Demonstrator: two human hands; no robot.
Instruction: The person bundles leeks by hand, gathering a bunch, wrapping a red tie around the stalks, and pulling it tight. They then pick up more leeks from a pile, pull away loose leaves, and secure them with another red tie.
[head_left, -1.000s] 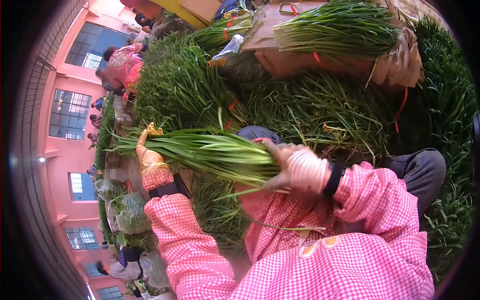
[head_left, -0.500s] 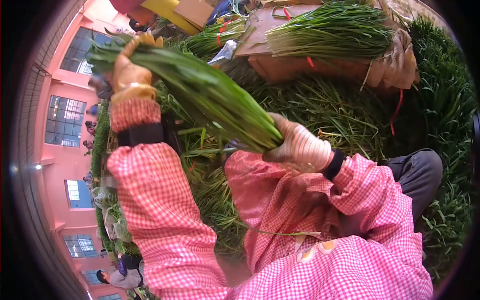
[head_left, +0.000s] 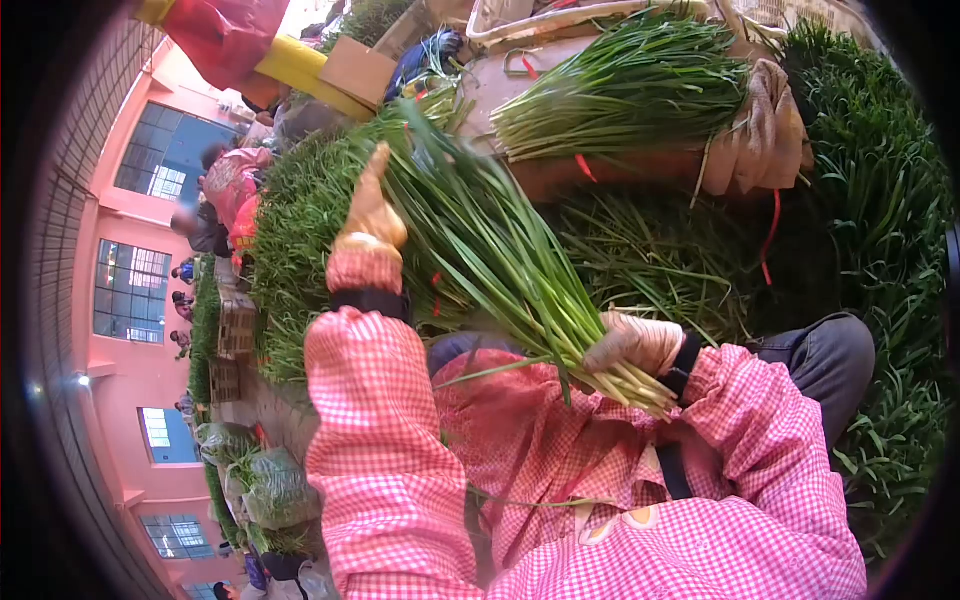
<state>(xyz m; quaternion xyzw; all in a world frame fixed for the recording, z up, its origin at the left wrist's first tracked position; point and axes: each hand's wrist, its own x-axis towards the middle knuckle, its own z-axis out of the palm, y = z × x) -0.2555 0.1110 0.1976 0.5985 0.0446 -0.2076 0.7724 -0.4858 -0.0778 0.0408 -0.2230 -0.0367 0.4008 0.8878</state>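
My right hand [head_left: 638, 345], in a pale striped glove, is closed round the stem end of a bunch of garlic chives [head_left: 500, 250]. The pale cut ends stick out below the fist above my lap, and the leaves fan up to the left. A few leaves hang loose from the bunch. Against its left side is my left hand [head_left: 375, 210], in an orange-yellow glove, with the visible fingers stretched upward and not wrapped round the leaves. Part of that hand's far side is hidden.
Another pile of chives [head_left: 630, 85] lies on a brown board [head_left: 550, 180] ahead, beside a hanging cloth [head_left: 760, 130] and red ties. Loose leaves [head_left: 660, 260] cover the ground. Dense greens [head_left: 880, 200] stand at the right. Crates [head_left: 237, 325], bagged greens [head_left: 283, 487] and other people are at the left.
My left hand has come right and down, from round the leaf tips to the bunch's side. The leaves have spread out, and my right hand has shifted slightly right and down with the stems.
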